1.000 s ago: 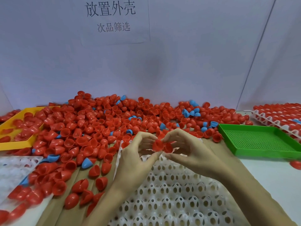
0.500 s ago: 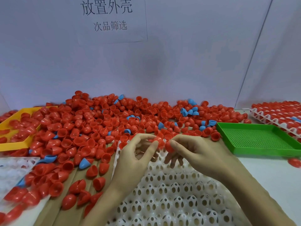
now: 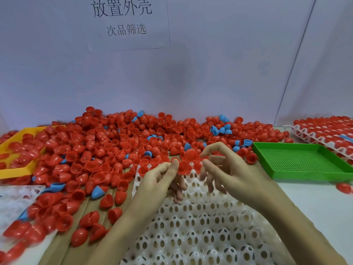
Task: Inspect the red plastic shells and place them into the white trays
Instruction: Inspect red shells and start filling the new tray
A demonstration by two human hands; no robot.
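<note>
A white tray (image 3: 200, 222) with egg-shaped holes lies in front of me. Several red shells sit in the pockets along its far edge. My left hand (image 3: 158, 180) is over that edge, thumb and forefinger pinching the left rim of a red shell (image 3: 185, 167) that rests at a pocket. My right hand (image 3: 227, 169) hovers just right of it with fingers loosely spread, holding nothing. Another red shell (image 3: 189, 154) lies between the two hands' fingertips. A big pile of red shells (image 3: 107, 146) with a few blue ones covers the table behind and to the left.
A green perforated tray (image 3: 305, 161) stands at the right. Behind it is a white tray filled with red shells (image 3: 324, 131). A yellow tray (image 3: 17, 169) holding shells is at the left, with another white tray (image 3: 17, 196) below it. A wall closes the back.
Both hands held shells together above the tray's far edge. They have since moved apart; my right hand has let go and spread its fingers, and my left hand has dropped to the tray.
</note>
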